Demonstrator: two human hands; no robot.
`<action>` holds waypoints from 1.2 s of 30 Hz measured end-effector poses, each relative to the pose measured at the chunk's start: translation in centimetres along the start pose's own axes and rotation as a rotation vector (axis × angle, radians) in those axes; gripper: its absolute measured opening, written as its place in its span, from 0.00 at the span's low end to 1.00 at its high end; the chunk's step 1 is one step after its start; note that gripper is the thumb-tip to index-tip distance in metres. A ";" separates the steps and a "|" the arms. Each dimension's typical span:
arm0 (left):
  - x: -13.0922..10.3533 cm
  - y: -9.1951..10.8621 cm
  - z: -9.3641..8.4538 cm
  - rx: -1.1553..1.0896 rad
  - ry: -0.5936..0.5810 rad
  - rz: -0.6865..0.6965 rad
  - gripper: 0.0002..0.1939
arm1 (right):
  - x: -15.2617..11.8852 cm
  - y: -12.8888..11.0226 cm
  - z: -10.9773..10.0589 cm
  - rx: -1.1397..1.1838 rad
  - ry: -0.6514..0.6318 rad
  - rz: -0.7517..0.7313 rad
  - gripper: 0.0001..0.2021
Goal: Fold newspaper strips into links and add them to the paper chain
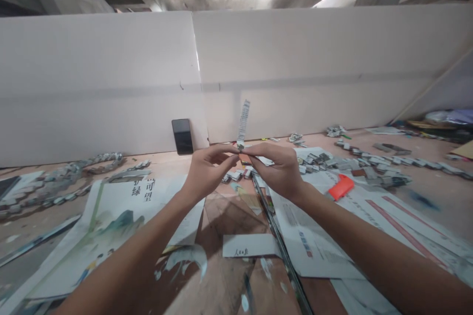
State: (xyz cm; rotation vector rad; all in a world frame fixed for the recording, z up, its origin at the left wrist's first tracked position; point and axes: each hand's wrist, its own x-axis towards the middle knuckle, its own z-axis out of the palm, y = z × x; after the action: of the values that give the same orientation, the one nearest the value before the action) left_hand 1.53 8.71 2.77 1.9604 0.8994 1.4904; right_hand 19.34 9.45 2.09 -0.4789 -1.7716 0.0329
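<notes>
My left hand (209, 170) and my right hand (279, 167) meet in front of me, thumbs and fingertips pinched together. Between them they grip the lower end of a narrow strip of printed paper (243, 120), which stands up above the fingers with a slight tilt to the right. Just under the fingertips is a small orange piece (245, 159); whether it belongs to the strip I cannot tell. Small folded paper links (238, 174) lie on the table behind and below the hands. Nearer me rests a white paper slip (251, 245) with printed characters.
A phone (183, 136) leans on the white partition (295, 59). Folded paper chains lie left (70, 177) and right (402, 161). A red-orange cutter handle (340, 187) rests on newspaper sheets (314, 236). A dark long rod (277, 236) runs toward me; a printed sheet (111, 216) lies left.
</notes>
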 end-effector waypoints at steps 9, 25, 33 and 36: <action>0.1 0.1 0.1 0.017 0.034 0.053 0.06 | 0.1 0.1 0.1 0.167 -0.038 0.174 0.05; 0.2 -0.2 0.6 -0.117 0.030 -0.120 0.09 | 0.1 -0.1 0.8 0.378 -0.129 0.528 0.06; 0.3 -0.2 0.5 -0.060 0.035 -0.127 0.07 | 0.2 -0.2 1.0 0.518 -0.063 0.721 0.11; 0.2 -0.2 0.6 -0.100 0.034 -0.116 0.09 | 0.2 -0.2 1.1 0.521 -0.061 0.748 0.12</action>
State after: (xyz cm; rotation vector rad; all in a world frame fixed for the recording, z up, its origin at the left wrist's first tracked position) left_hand 2.09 9.00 2.56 1.7860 0.9192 1.4772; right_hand 18.22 9.61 2.06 -0.7271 -1.4734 1.0120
